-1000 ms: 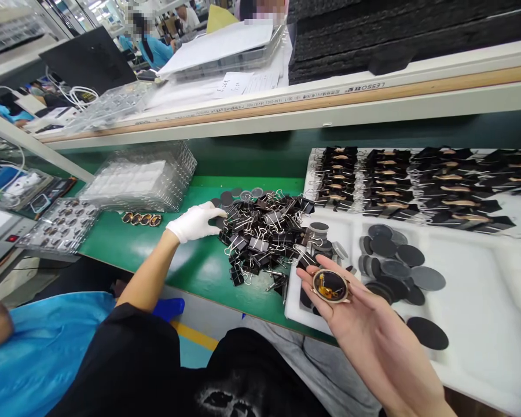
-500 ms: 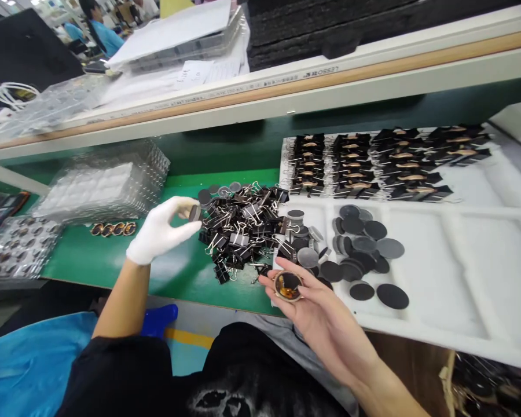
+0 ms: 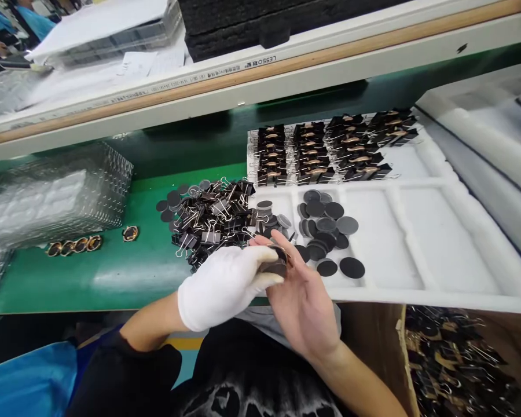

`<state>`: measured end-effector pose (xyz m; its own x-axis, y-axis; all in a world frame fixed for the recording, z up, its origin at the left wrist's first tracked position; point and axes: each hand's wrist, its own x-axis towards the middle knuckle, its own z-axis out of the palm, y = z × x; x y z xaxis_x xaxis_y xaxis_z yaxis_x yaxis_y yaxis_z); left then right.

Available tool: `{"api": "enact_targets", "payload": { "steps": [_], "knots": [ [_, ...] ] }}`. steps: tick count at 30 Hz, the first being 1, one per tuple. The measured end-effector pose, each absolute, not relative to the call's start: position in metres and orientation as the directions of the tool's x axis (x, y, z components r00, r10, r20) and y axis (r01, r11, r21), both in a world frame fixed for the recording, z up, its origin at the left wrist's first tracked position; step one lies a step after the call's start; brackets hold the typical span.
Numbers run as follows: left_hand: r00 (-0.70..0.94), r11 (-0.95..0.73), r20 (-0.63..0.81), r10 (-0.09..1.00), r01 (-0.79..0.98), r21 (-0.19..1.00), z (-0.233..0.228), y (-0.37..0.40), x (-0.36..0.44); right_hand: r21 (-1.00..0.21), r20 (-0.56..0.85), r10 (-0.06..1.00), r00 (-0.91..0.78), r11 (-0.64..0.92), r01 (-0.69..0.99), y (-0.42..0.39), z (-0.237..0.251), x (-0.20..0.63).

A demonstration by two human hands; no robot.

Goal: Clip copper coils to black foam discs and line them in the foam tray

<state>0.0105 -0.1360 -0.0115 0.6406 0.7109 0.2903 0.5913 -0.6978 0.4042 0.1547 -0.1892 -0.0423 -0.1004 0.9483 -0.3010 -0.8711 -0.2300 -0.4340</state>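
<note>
The long table (image 3: pixel 113 278) with its smooth green mat is carrying everything, and across its right half a white foam tray (image 3: pixel 417 243), soft and matt, is lying with shallow moulded compartments. In its far compartments, rows of black binder clips clamped on copper-coloured parts (image 3: pixel 325 147) are standing packed side by side; in a nearer one, a loose scatter of thin dark grey round discs (image 3: pixel 325 229) is overlapping. To the left, a stack of clear, ribbed plastic blister trays (image 3: pixel 56 194) is sitting near a short row of small gold-rimmed rings (image 3: pixel 73 244), and between these and the foam tray a tangled heap of black metal binder clips with bright wire handles (image 3: pixel 208 223) is lying on the mat.

At the near edge, the bare right hand (image 3: pixel 304 301) is lying palm up, its grip cupping a small round dark part (image 3: pixel 274 266). The left hand in a white cloth glove (image 3: pixel 223 286) is pinching that same part from above, thumb and fingers closed on its edge; the part is sitting between both hands, just in front of the disc compartment.

For doing this well, it seems wise to be keeping the palm steady as a support, pressing flat and centred so the layers are sitting flush, and holding by the rim, since the glove cloth is likely sliding on smooth faces.
</note>
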Motion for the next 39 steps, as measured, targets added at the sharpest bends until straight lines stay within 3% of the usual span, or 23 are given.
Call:
{"api": "enact_targets", "payload": {
  "steps": [3,5,8,11,13,15,17,20,24,26,28,30,32,34,36,39],
  "knots": [
    [0.688,-0.745,0.29,0.665,0.635,0.203,-0.008,-0.136,0.015,-0.453,-0.288,0.951,-0.113,-0.239,-0.859,-0.192,-0.047,0.155],
    [0.64,-0.703,0.306,0.705,0.688,0.18,-0.008,-0.137,0.016,-0.474,-0.286,0.951,-0.12,-0.249,-0.844,-0.193,-0.048,0.155],
    [0.499,-0.588,0.316,0.807,0.724,0.36,-0.015,-0.143,0.016,-0.531,-0.264,0.96,-0.097,-0.228,-0.816,-0.194,-0.05,0.153],
    [0.326,-0.408,0.248,0.912,0.678,0.611,-0.022,-0.152,0.017,-0.589,-0.226,0.972,-0.064,-0.188,-0.786,-0.196,-0.055,0.15],
    [0.241,-0.278,0.156,0.958,0.643,0.714,-0.024,-0.156,0.017,-0.631,-0.196,0.979,-0.048,-0.164,-0.758,-0.2,-0.059,0.148],
    [0.304,-0.238,0.048,0.951,0.624,0.745,-0.023,-0.157,0.016,-0.689,-0.157,0.987,-0.037,-0.136,-0.712,-0.205,-0.062,0.149],
    [0.448,-0.305,0.002,0.894,0.606,0.735,-0.022,-0.156,0.012,-0.785,-0.109,0.993,-0.039,-0.11,-0.61,-0.207,-0.063,0.154],
    [0.564,-0.496,0.116,0.818,0.588,0.638,-0.023,-0.151,0.002,-0.933,-0.03,0.998,-0.058,-0.048,-0.356,-0.204,-0.06,0.169],
    [0.644,-0.687,0.246,0.724,0.641,0.342,-0.017,-0.138,-0.027,-0.977,0.012,0.991,-0.136,-0.017,-0.21,-0.198,-0.057,0.187],
    [0.51,-0.563,0.275,0.815,0.809,0.167,-0.009,-0.127,-0.049,-0.979,0.022,0.989,-0.143,-0.008,-0.205,-0.198,-0.058,0.191],
    [0.307,-0.319,0.265,0.914,0.948,0.002,0.0,-0.114,-0.072,-0.977,0.028,0.99,-0.138,-0.001,-0.211,-0.2,-0.061,0.191],
    [0.222,-0.215,0.163,0.961,0.975,-0.058,0.005,-0.099,-0.092,-0.975,0.028,0.988,-0.151,-0.006,-0.22,-0.201,-0.063,0.188],
    [0.269,-0.268,-0.006,0.963,0.962,0.046,0.005,-0.083,-0.107,-0.975,0.02,0.985,-0.174,-0.02,-0.223,-0.201,-0.064,0.184],
    [0.348,-0.315,-0.124,0.929,0.922,0.224,0.001,-0.069,-0.115,-0.974,0.013,0.981,-0.192,-0.031,-0.223,-0.2,-0.064,0.18],
    [0.399,-0.315,-0.178,0.9,0.875,0.368,-0.004,-0.058,-0.119,-0.973,0.008,0.98,-0.196,-0.038,-0.228,-0.199,-0.065,0.178],
    [0.418,-0.29,-0.201,0.886,0.837,0.463,-0.006,-0.049,-0.124,-0.969,-0.005,0.983,-0.182,-0.049,-0.242,-0.2,-0.069,0.18]
  ]
}}
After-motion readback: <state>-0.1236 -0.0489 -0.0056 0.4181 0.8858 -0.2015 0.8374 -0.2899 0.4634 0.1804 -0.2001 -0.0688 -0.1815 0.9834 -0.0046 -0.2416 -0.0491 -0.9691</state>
